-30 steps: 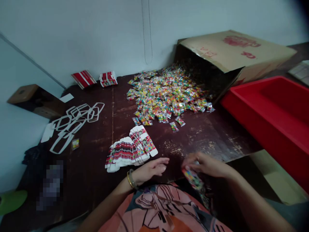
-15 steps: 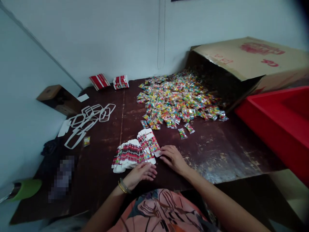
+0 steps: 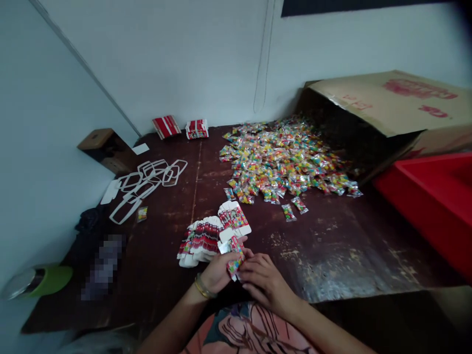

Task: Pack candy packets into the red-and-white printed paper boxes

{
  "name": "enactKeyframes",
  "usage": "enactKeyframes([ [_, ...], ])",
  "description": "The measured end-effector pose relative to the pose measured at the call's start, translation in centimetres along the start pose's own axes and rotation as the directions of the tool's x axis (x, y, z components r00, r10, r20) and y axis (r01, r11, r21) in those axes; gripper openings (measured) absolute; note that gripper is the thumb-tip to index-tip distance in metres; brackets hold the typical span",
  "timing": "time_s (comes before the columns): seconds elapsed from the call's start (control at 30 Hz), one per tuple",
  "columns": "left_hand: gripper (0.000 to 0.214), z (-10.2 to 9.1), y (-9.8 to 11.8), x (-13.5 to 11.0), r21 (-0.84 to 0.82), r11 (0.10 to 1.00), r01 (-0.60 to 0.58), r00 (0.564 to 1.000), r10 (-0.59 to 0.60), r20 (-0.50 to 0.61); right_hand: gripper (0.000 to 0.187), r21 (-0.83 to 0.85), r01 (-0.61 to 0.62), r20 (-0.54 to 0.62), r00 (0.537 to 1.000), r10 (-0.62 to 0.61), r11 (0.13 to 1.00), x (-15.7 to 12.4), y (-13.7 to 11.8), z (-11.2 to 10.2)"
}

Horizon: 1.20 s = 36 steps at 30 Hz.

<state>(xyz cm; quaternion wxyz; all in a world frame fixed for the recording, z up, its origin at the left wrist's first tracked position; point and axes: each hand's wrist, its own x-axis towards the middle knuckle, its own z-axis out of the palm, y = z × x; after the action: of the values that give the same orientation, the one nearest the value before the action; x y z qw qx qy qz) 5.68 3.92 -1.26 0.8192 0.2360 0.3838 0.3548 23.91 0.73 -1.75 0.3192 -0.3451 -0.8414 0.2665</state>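
My left hand is closed round a small red printed carton, whose white flaps stick out at its ends. My right hand is bent against the carton's right side, its fingertips on the lower end and partly hidden. Just beyond and left of my hands lies a fanned stack of flat red-and-white cartons. A smaller bunch of the same cartons overlaps its right end. Farther off spreads a heap of clear candy packets, with two loose packets in front.
A cardboard box lies open toward the heap, beside a red bin at right. White loop bands, a wooden box and a green-and-silver object are on the left. Two red-and-white carton bundles stand by the wall.
My left hand has lifted and now holds a carton taken from the bunch. My right hand has come back toward me and meets it. The view has shifted slightly.
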Motion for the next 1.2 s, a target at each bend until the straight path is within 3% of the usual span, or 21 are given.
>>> enactKeyframes([
  [0.07,0.046,0.5,-0.2,0.6,0.199,0.979,-0.051,0.996,0.064,-0.059,0.041,-0.029,-0.099,-0.047,0.994,0.097,0.995,0.0,0.0,0.4],
  [0.17,0.039,0.8,0.0,1.2,0.55,0.834,-0.04,0.977,0.149,-0.155,0.051,-0.058,-0.215,-0.096,0.973,0.209,0.975,0.3,1.1,0.9],
  [0.23,0.031,0.8,0.2,1.3,0.648,0.762,0.008,0.983,0.113,-0.144,0.054,-0.044,-0.235,-0.1,0.968,0.23,0.971,0.4,1.5,1.1],
  [0.4,0.032,0.7,0.5,0.4,0.638,0.765,0.088,0.996,-0.083,-0.038,0.056,0.042,-0.208,-0.034,0.977,0.209,0.977,0.7,0.0,0.2],
  [0.53,0.025,0.8,1.3,-0.6,0.64,0.758,0.127,0.99,-0.138,-0.032,0.02,0.165,-0.251,0.045,0.968,0.247,0.954,0.8,-1.4,-0.7],
  [0.6,0.016,1.0,1.9,-1.0,0.638,0.756,0.15,0.981,-0.195,0.0,0.024,0.198,-0.257,-0.024,0.963,0.267,0.946,0.8,-1.4,-0.8],
  [0.7,0.014,1.4,2.4,-1.6,0.619,0.772,0.144,0.961,-0.257,0.097,0.037,0.098,-0.229,-0.173,0.955,0.243,0.969,0.6,-1.0,-0.7],
  [0.77,0.02,1.7,2.3,-1.9,0.588,0.8,0.117,0.955,-0.254,0.155,0.031,0.05,-0.207,-0.213,0.954,0.213,0.977,0.7,-1.0,-0.6],
  [0.83,0.023,1.9,1.6,-2.1,0.548,0.833,0.082,0.965,-0.204,0.166,0.019,0.133,-0.234,-0.208,0.944,0.258,0.963,0.8,-1.3,-0.5],
  [0.97,0.019,1.7,-1.1,-2.2,0.574,0.819,-0.009,0.99,-0.074,0.121,0.011,0.246,-0.295,-0.052,0.947,0.317,0.923,0.7,-1.7,-1.1],
  [1.1,0.019,1.7,-3.9,-2.1,0.596,0.803,-0.014,0.997,-0.032,0.066,0.014,0.159,-0.26,0.189,0.955,0.229,0.952,0.3,-1.6,-2.3],
  [1.2,0.03,1.9,-4.8,-2.3,0.626,0.776,-0.074,0.995,0.017,0.096,0.016,0.296,-0.234,0.314,0.94,0.137,0.926,-0.2,-1.4,-3.1],
])
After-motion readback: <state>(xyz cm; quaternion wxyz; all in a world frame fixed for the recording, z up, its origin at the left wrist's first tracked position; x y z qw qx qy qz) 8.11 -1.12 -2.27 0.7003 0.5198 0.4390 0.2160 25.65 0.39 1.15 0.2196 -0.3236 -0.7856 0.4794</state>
